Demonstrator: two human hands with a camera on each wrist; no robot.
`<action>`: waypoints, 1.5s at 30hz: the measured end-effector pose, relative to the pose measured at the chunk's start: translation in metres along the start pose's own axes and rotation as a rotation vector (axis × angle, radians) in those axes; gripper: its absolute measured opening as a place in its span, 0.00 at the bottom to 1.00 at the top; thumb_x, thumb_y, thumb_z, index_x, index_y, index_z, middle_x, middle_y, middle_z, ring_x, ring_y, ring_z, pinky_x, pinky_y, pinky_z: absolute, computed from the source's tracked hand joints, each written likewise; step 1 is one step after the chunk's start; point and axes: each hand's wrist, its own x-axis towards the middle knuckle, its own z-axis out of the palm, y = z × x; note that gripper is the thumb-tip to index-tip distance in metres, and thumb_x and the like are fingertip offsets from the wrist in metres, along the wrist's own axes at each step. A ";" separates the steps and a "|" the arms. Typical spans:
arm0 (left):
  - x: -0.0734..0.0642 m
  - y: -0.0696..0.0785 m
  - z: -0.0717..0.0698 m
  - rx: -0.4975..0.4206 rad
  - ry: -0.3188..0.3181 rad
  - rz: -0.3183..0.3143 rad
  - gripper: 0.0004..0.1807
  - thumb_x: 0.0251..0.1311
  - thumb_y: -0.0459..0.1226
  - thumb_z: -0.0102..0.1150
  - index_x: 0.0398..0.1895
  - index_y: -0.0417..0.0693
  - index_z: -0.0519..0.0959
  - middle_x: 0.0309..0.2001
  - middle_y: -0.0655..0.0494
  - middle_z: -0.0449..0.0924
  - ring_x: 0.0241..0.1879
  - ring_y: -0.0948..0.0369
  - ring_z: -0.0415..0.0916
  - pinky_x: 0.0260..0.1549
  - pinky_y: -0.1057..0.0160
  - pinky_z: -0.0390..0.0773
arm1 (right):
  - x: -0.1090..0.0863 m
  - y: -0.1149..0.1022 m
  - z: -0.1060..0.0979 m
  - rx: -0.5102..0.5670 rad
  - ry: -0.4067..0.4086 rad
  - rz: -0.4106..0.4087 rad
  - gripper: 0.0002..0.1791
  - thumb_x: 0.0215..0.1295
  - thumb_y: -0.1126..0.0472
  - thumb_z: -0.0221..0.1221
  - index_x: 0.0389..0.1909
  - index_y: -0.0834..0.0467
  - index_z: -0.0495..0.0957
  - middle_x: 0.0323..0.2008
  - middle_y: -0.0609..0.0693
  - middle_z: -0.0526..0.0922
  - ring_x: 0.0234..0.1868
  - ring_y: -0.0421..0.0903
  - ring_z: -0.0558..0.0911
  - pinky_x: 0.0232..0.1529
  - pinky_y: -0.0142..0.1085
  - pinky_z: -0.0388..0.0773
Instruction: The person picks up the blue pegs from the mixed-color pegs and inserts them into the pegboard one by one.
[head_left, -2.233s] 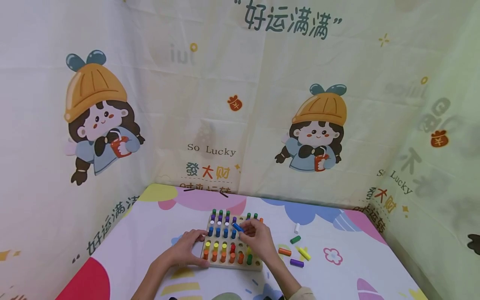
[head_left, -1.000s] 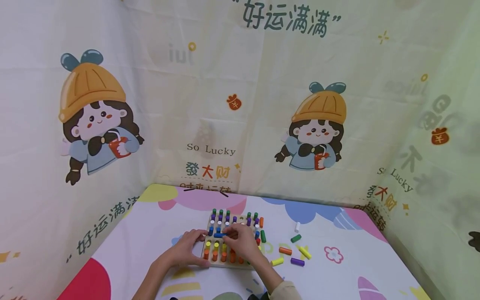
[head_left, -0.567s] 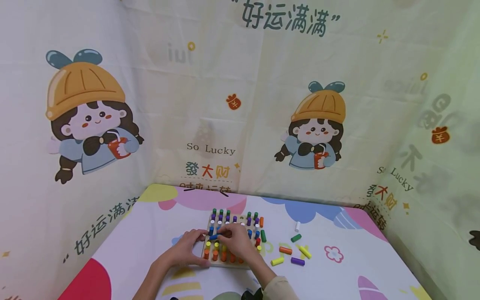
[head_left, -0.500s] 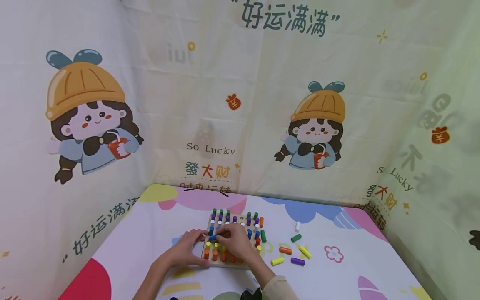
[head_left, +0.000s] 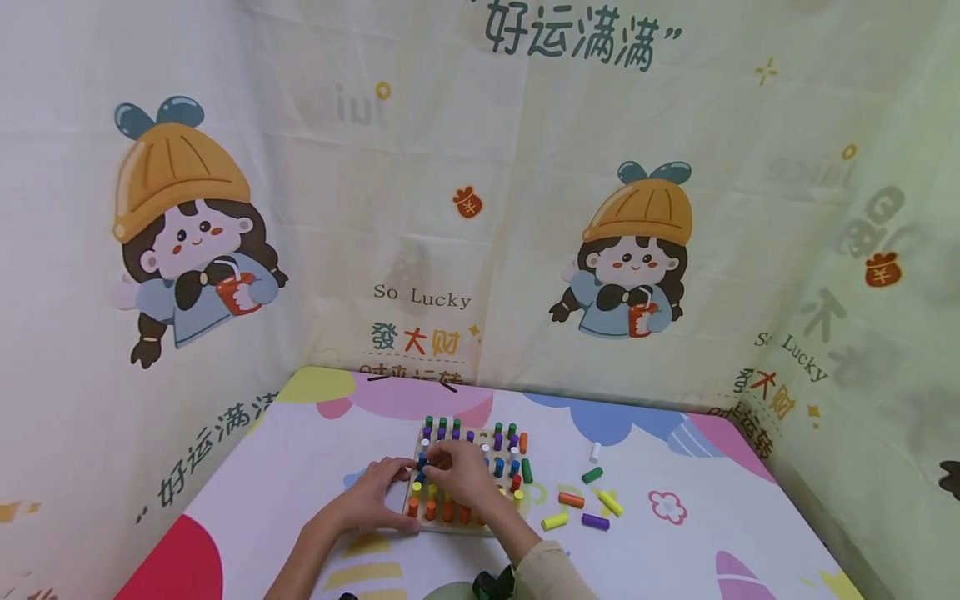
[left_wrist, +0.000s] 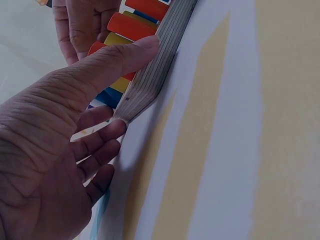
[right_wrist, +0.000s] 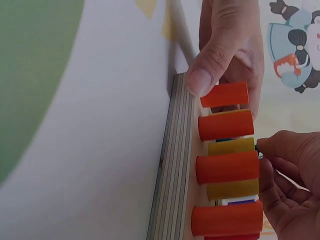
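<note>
A wooden pegboard (head_left: 457, 531) with rows of coloured pegs lies on the table. My left hand (head_left: 372, 498) grips its near left corner; in the left wrist view the thumb (left_wrist: 142, 47) presses the layered front edge and the fingers lie along the side. Over the board's left part, my right hand (head_left: 461, 473) pinches a blue peg (head_left: 421, 477) at the left end, between the blue and yellow rows. The fingertips mostly hide that peg, and I cannot tell whether it sits in a hole. Orange pegs (right_wrist: 227, 167) stand in the front row.
Loose pegs lie right of the board: white (head_left: 596, 452), green (head_left: 592, 475), orange (head_left: 572, 500), purple (head_left: 596, 522), and two yellow, one yellow peg (head_left: 555, 522) nearer the board. A printed cloth (head_left: 517, 250) hangs around the table's back and sides.
My right hand has carried the blue peg leftward across the board to its left end, and the peg has tilted from lying flat toward upright. My left hand has stayed at the corner.
</note>
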 end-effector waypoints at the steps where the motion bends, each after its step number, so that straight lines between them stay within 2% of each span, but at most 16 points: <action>1: 0.000 0.000 0.000 0.002 0.001 0.003 0.51 0.44 0.56 0.81 0.69 0.48 0.68 0.57 0.56 0.74 0.60 0.50 0.65 0.60 0.36 0.67 | 0.000 -0.001 0.000 0.006 -0.003 -0.001 0.06 0.67 0.65 0.67 0.43 0.60 0.85 0.35 0.43 0.85 0.35 0.36 0.81 0.42 0.30 0.81; 7: 0.000 0.001 0.000 -0.002 -0.003 0.025 0.51 0.44 0.56 0.81 0.69 0.46 0.67 0.56 0.55 0.74 0.60 0.49 0.66 0.61 0.36 0.67 | -0.004 -0.001 0.000 0.026 0.005 -0.011 0.07 0.67 0.65 0.67 0.44 0.61 0.85 0.37 0.46 0.86 0.37 0.37 0.83 0.44 0.32 0.82; 11: 0.000 0.003 0.001 -0.019 -0.020 -0.004 0.51 0.44 0.56 0.81 0.69 0.47 0.68 0.56 0.55 0.74 0.59 0.49 0.66 0.60 0.35 0.67 | -0.013 -0.003 -0.004 0.055 0.032 0.003 0.08 0.68 0.63 0.67 0.45 0.60 0.85 0.37 0.44 0.86 0.36 0.37 0.82 0.43 0.31 0.82; 16: -0.001 0.004 0.001 -0.020 -0.026 -0.045 0.52 0.43 0.57 0.81 0.70 0.48 0.67 0.57 0.55 0.74 0.60 0.50 0.65 0.61 0.34 0.67 | -0.029 -0.007 -0.015 0.103 0.067 -0.007 0.09 0.68 0.61 0.67 0.45 0.60 0.84 0.37 0.44 0.86 0.35 0.37 0.83 0.41 0.30 0.82; 23: 0.001 0.003 0.001 0.002 -0.028 -0.052 0.53 0.43 0.57 0.81 0.70 0.47 0.67 0.56 0.55 0.74 0.60 0.50 0.66 0.62 0.35 0.66 | -0.054 -0.009 -0.035 0.119 0.104 0.007 0.07 0.69 0.59 0.66 0.44 0.57 0.85 0.37 0.43 0.85 0.34 0.37 0.83 0.40 0.28 0.81; 32: 0.000 0.003 0.000 0.022 -0.037 -0.049 0.52 0.44 0.57 0.81 0.70 0.46 0.67 0.56 0.55 0.73 0.60 0.50 0.66 0.61 0.35 0.66 | -0.082 -0.016 -0.053 0.128 0.119 0.002 0.11 0.70 0.56 0.66 0.45 0.59 0.84 0.37 0.44 0.86 0.34 0.38 0.84 0.40 0.32 0.82; 36: -0.001 0.004 -0.001 0.032 -0.038 -0.042 0.52 0.44 0.56 0.81 0.70 0.44 0.67 0.57 0.52 0.74 0.60 0.48 0.66 0.61 0.34 0.66 | -0.092 -0.019 -0.055 0.127 0.119 0.011 0.10 0.70 0.55 0.66 0.44 0.57 0.84 0.37 0.43 0.87 0.34 0.37 0.83 0.39 0.29 0.81; 41: -0.006 0.003 -0.001 0.053 -0.013 -0.093 0.56 0.42 0.58 0.81 0.72 0.43 0.66 0.62 0.47 0.71 0.63 0.45 0.64 0.63 0.33 0.64 | -0.102 -0.018 -0.058 0.120 0.103 -0.004 0.10 0.70 0.55 0.66 0.44 0.56 0.84 0.37 0.42 0.86 0.35 0.36 0.83 0.40 0.31 0.82; 45: -0.011 0.003 -0.001 0.094 0.004 -0.100 0.62 0.40 0.60 0.81 0.75 0.41 0.62 0.66 0.41 0.68 0.66 0.41 0.61 0.64 0.31 0.62 | -0.111 -0.016 -0.062 0.089 0.098 -0.015 0.09 0.71 0.55 0.65 0.44 0.56 0.84 0.37 0.42 0.85 0.35 0.35 0.82 0.41 0.32 0.82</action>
